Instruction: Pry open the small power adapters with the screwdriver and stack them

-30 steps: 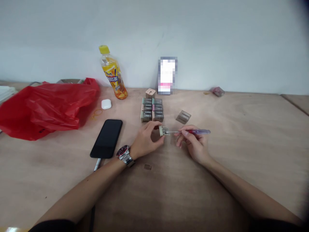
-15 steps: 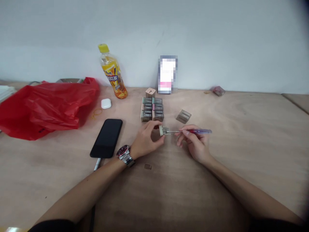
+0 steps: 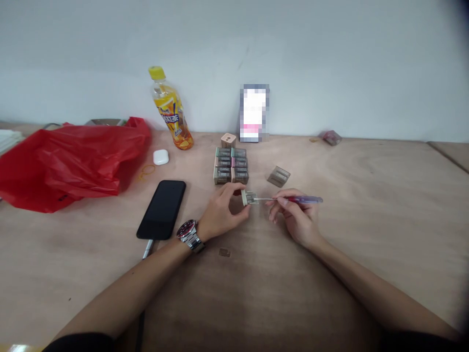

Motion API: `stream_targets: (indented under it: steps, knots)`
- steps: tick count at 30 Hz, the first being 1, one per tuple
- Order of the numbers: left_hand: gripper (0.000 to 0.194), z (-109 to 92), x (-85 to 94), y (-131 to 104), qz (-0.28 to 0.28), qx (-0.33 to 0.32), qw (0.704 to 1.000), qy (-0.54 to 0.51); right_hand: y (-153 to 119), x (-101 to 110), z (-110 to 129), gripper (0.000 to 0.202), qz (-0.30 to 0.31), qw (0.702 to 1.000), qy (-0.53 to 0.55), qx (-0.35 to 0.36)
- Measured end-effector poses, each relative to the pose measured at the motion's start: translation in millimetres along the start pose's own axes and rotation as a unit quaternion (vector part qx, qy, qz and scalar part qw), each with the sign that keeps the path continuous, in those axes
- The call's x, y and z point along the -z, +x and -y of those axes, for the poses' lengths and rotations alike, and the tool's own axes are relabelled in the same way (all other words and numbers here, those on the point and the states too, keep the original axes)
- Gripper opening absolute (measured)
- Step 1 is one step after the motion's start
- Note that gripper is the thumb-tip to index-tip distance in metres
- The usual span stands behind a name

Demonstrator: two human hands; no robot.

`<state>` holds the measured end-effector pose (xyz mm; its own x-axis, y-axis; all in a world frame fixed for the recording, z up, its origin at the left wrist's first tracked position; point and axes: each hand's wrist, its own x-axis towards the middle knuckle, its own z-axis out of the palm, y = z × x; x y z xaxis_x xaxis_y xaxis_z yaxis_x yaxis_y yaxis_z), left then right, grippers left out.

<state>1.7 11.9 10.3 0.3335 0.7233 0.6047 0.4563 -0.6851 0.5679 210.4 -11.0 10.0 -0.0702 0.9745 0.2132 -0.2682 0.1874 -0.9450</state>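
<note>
At the left, red plastic bag (image 3: 80, 168): crumpled on the tabletop (image 3: 366, 220), spreading from the left edge of view towards the bottle.
Left, black smartphone (image 3: 161, 210): lying flat, screen dark, a cable (image 3: 147, 249) plugged into its near end.
Left, beyond the smartphone: a white earbud case (image 3: 160, 157), with a thin yellow rubber band (image 3: 154, 168) near it.
Far left of centre, drink bottle (image 3: 170, 117): yellow cap and label, standing near the wall (image 3: 330, 68).
Left hand (image 3: 223, 208): thumb and fingers pinching a pale pencil sharpener (image 3: 245, 198) at its sides; a metal wristwatch (image 3: 188, 231) on that arm.
Centre, sharpener block (image 3: 231, 166): six smoky-bodied pencil sharpeners in two columns of three, just beyond the left hand; a peach sharpener (image 3: 228, 140) stands at their far end, its two-holed top facing up.
Held pale sharpener: at centre, between the hands, open side towards the right, inner metal parts showing.
Far centre, upright phone (image 3: 254, 115): propped by the wall, screen bright and pixelated.
Right of centre, smoky cover (image 3: 279, 176): lying tilted beyond the right hand.
Right hand (image 3: 296, 220): fingers closed round the purple-red handle of a screwdriver (image 3: 302, 199), shaft pointing left into the sharpener; whether the tip touches a screw cannot be told.
Far right, small reddish object (image 3: 331, 138): by the wall, too blurred to name.
</note>
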Motion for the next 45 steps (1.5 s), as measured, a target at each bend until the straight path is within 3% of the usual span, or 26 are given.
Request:
stream_targets:
  steps: [19, 45]
  knots:
    - [0.038, 0.3, 0.3, 0.8, 0.003, -0.002, 1.0, 0.003, 0.3, 2.0, -2.0, 0.009, 0.007, 1.0, -0.011, 0.013]
    - [0.037, -0.7, 0.1, 0.5, -0.003, 0.001, 1.0, 0.011, 0.7, -2.7, 2.1, 0.007, -0.028, 0.998, 0.016, -0.055]
